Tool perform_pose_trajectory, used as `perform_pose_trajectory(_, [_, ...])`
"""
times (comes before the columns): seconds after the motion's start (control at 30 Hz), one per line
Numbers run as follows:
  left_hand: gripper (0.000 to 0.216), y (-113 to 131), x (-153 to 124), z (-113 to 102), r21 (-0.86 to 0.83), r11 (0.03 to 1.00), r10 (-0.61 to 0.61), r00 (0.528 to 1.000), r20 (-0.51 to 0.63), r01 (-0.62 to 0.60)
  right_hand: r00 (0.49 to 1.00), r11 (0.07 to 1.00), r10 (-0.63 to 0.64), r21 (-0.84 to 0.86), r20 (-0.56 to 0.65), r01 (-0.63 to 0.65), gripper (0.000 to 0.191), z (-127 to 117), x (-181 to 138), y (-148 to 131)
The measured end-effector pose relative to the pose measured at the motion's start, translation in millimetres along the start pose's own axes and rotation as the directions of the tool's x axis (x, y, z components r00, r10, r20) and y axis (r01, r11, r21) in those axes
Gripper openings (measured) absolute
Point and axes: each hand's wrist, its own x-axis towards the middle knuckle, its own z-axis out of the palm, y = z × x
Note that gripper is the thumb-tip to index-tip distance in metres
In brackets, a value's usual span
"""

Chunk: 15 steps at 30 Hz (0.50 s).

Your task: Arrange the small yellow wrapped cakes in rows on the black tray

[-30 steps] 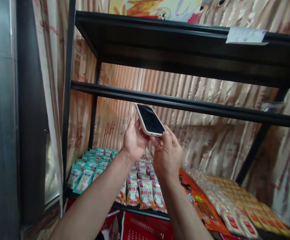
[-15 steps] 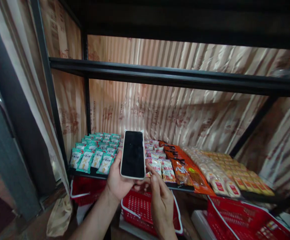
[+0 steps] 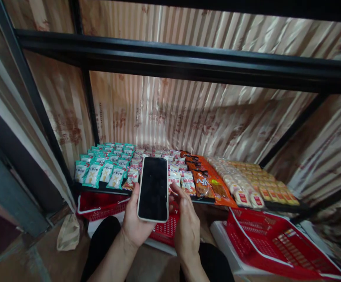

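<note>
My left hand (image 3: 135, 223) holds a smartphone (image 3: 153, 188) in a white case upright, its screen dark and facing me. My right hand (image 3: 186, 225) is beside it on the right, fingers bent, with the thumb and fingertips touching the phone's right edge. Behind the phone, a low black shelf (image 3: 105, 189) carries rows of snack packets: green ones (image 3: 105, 168) at left, red and white ones (image 3: 182, 178) in the middle, orange bags (image 3: 208, 182) and pale packets (image 3: 246, 184) to the right.
Red plastic baskets (image 3: 264, 243) sit on the floor under the shelf, one at right, another (image 3: 100, 203) at left. A black shelf beam (image 3: 188, 62) crosses overhead. Striped curtain fabric (image 3: 173, 113) lines the back. My dark-trousered knees (image 3: 102, 239) show below.
The view has dropped from the upper shelves to the bottom shelf. The phone came down from a tilted hold near the middle beam to an upright hold in my left hand.
</note>
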Motion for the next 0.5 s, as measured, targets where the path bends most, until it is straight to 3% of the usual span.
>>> perform_pose_trajectory(0.1, [0.057,-10,-1,-4,-0.010,1.000,0.012,1.000,-0.016,-0.012,1.000,0.999,0.002,-0.037,-0.008,-0.003,0.049,-6,-5,6])
perform_pose_trajectory(0.23, [0.042,-33,-1,-13,-0.065,0.997,0.041,0.989,-0.140,-0.051,0.998,0.998,0.058,-0.040,0.028,-0.057,0.050,-20,-14,15])
perform_pose_trajectory(0.5, [0.046,-84,-9,-25,-0.117,0.992,-0.068,0.981,-0.182,0.047,0.988,0.986,0.151,-0.080,0.021,-0.148,0.048,-60,-41,47])
